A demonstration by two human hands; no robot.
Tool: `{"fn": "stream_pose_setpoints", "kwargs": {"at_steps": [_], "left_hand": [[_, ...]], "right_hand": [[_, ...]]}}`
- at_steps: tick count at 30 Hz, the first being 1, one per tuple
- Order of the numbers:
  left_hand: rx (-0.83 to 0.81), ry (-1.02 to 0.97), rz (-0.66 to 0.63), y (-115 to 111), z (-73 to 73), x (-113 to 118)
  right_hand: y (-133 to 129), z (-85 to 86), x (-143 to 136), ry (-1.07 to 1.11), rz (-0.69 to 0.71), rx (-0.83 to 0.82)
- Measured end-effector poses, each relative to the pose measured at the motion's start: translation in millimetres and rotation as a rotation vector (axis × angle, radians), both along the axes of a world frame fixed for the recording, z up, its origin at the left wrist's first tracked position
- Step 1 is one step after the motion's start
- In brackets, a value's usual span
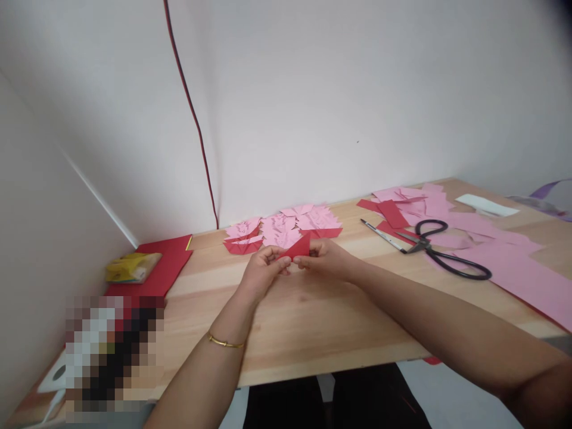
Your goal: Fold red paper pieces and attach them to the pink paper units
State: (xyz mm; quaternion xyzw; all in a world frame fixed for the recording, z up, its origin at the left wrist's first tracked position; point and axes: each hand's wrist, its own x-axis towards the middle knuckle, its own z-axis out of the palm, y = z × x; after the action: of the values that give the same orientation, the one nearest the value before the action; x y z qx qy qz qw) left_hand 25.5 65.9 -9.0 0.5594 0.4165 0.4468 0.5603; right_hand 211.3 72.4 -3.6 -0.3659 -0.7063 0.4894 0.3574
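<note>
A small folded piece of red paper (298, 246) is held just above the table, its pointed corner up. My left hand (264, 268) pinches its left side between thumb and fingers. On the right side, my right hand (325, 260) grips it the same way, and the two thumbs are close together. Behind my hands lie several folded pink papers (277, 230) in rows. A red folded piece (243, 245) sits at their front left, and another red one (320, 232) at their front right.
Black-handled scissors (422, 244) and a pen (383, 235) lie at the right, among pink sheets (527, 271) and red scraps (393, 214). Red sheets (174, 262) with a yellow packet (129, 268) are at the left. A wall borders the wooden table (313, 328) behind.
</note>
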Motion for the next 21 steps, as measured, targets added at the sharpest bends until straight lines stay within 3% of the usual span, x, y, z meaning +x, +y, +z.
{"fn": "stream_pose_setpoints", "kwargs": {"at_steps": [5, 10, 15, 21], "left_hand": [[0.037, 0.102, -0.062, -1, 1.0, -2], [0.009, 0.098, -0.028, 2, -2.8, -5], [-0.075, -0.034, 0.083, 7, -5.5, -5], [-0.149, -0.213, 0.125, 10, -4.6, -5]], "right_hand": [[2, -0.6, 1, -0.051, 0.047, 0.044], [3, 1.0, 2, -0.205, -0.06, 0.037], [2, 2.7, 2, -0.229, -0.064, 0.012], [1, 2.7, 4, -0.129, 0.068, -0.076]]}}
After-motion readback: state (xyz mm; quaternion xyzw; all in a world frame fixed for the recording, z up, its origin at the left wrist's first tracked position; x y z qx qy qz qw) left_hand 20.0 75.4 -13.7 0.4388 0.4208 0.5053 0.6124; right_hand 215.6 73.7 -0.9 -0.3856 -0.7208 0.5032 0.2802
